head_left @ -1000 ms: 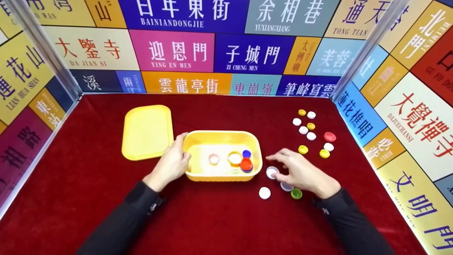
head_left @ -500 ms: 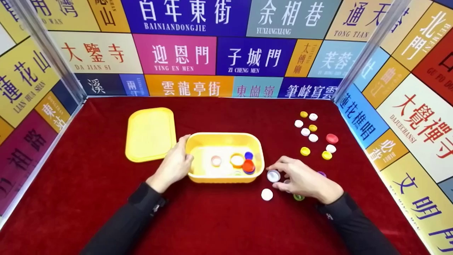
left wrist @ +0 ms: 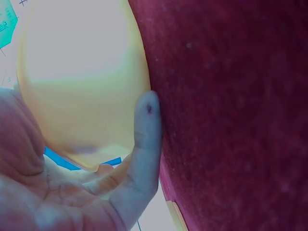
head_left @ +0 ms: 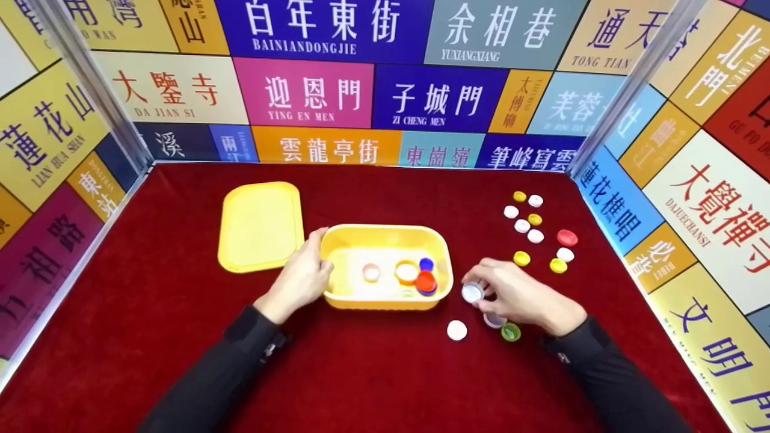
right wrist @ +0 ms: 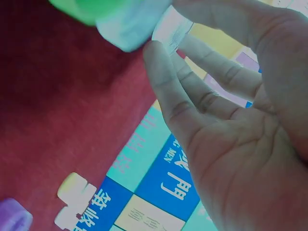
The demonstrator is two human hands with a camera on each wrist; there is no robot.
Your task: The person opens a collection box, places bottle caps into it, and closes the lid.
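Note:
My left hand (head_left: 296, 278) grips the left end of a yellow plastic box (head_left: 385, 304); in the left wrist view, a finger lies along the box's wall (left wrist: 91, 91). Inside the box are several bottle caps, among them a red cap (head_left: 426, 280), a blue cap (head_left: 426, 264) and a pale pink cap (head_left: 371, 272). Just right of the box, my right hand (head_left: 520, 294) pinches a white bottle cap (head_left: 473, 293), also between thumb and fingers in the right wrist view (right wrist: 172, 30). By that hand lie a green cap (head_left: 511, 332), a partly hidden pale cap (head_left: 495, 320) and another white cap (head_left: 456, 330).
A yellow lid (head_left: 261, 227) lies on the red cloth (head_left: 361, 373) behind the left hand. Farther right are scattered white and yellow caps (head_left: 521, 258) and a larger red cap (head_left: 566, 237). Printed panels (head_left: 442, 99) wall in the table's back and sides.
My right fingers have come together on the white cap, which now sits tilted between them. The left hand stays on the box. The whole head view has shifted slightly to the right.

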